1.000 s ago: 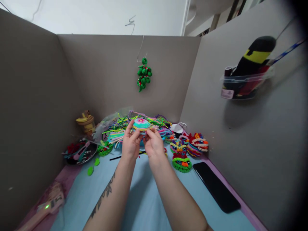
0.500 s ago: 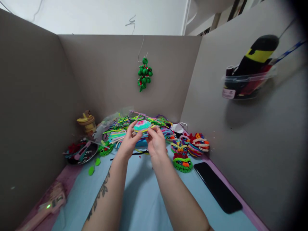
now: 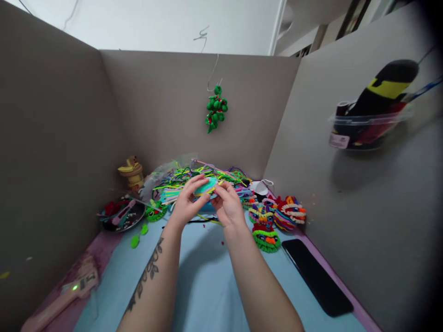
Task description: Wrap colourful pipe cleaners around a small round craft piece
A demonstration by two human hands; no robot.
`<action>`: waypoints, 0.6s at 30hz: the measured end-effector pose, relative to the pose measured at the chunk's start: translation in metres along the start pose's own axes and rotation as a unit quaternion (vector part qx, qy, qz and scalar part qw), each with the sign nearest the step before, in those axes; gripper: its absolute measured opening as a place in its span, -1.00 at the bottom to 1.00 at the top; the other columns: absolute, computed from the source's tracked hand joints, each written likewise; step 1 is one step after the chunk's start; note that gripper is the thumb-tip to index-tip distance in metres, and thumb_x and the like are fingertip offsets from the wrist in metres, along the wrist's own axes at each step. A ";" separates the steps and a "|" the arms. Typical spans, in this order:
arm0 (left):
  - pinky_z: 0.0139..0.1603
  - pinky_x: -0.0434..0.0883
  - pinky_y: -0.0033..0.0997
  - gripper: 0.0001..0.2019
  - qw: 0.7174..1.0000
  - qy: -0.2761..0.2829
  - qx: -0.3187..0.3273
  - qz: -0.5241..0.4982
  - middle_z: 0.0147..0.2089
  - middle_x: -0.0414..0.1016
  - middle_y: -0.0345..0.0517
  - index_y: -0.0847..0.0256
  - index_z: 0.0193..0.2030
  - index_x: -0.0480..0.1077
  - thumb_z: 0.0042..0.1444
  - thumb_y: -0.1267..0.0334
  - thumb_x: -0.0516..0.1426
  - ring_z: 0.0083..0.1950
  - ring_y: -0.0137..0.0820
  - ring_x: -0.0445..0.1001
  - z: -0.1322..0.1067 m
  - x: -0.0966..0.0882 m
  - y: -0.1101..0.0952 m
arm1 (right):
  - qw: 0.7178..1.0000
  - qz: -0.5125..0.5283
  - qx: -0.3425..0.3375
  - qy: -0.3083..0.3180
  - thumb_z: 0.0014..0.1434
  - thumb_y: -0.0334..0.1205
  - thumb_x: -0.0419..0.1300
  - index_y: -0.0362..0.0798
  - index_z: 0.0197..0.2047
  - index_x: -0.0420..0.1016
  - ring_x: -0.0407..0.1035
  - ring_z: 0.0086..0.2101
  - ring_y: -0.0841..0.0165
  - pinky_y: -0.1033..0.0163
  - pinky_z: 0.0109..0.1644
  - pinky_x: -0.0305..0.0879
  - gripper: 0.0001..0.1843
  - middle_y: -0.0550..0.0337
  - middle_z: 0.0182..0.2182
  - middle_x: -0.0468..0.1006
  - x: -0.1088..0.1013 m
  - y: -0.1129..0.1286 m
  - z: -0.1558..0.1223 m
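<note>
Between both hands is a small round pipe-cleaner piece, turquoise with a yellow edge. My left hand has its fingers curved over the top of the piece and its thumb along the lower side, hiding part of it. My right hand pinches the right edge at the yellow rim between thumb and fingers. Behind the hands lies a heap of loose pipe cleaners in many colours. The piece is held up above the blue cloth.
Colourful pipe-cleaner figures and a black phone lie to the right. On the left are a dark tray, green leaf shapes and a pink glue gun. Grey panels enclose three sides; a green ornament hangs behind.
My left fingers have moved over the top of the piece, and its pink centre no longer shows. The whole view has shifted slightly, so things appear farther right.
</note>
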State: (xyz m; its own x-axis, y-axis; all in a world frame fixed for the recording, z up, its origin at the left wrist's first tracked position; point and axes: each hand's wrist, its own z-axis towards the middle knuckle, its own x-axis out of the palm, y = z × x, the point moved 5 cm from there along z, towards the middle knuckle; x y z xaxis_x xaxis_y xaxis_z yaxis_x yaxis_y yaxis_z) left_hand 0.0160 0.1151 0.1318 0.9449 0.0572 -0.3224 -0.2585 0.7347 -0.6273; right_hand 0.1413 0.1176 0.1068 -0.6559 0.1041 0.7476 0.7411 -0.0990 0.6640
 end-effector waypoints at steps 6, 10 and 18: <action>0.25 0.23 -0.09 -0.69 0.998 -0.032 0.012 0.049 0.12 0.43 -0.01 0.10 0.03 0.43 0.14 0.17 0.12 0.22 -0.24 0.31 0.000 -0.005 -0.001 | 0.996 -0.076 0.005 0.046 -0.20 -0.12 0.37 0.00 -0.41 0.29 0.27 -0.60 0.51 0.41 -0.54 0.17 -0.65 0.40 -0.59 0.43 0.002 0.002 -0.001; 0.21 0.27 -0.11 -0.70 0.996 -0.041 0.014 0.078 0.12 0.44 -0.01 0.11 0.01 0.44 0.15 0.17 0.10 0.18 -0.24 0.35 0.002 -0.010 -0.002 | 0.969 -0.205 -0.131 0.038 -0.03 -0.06 0.26 0.00 -0.40 0.32 0.23 -0.58 0.48 0.39 -0.52 0.12 -0.76 0.39 -0.60 0.36 -0.006 0.020 0.003; 0.22 0.26 -0.11 -0.70 0.995 -0.004 0.020 0.100 0.10 0.45 -0.02 0.10 0.01 0.45 0.16 0.18 0.10 0.17 -0.24 0.36 0.002 -0.016 -0.005 | 0.785 -0.486 -0.365 0.120 0.11 -0.30 0.16 0.04 -0.37 0.52 0.35 -0.29 0.30 0.22 -0.18 0.24 -0.89 0.19 -0.37 0.48 0.001 0.048 -0.009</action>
State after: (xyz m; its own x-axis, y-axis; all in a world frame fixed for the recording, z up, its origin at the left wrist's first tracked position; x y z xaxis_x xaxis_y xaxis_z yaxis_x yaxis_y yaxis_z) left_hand 0.0026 0.1116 0.1414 0.8772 0.2107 -0.4313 -0.4331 0.7349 -0.5218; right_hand 0.1752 0.1040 0.1398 -0.9337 0.3010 -0.1942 -0.3485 -0.6378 0.6869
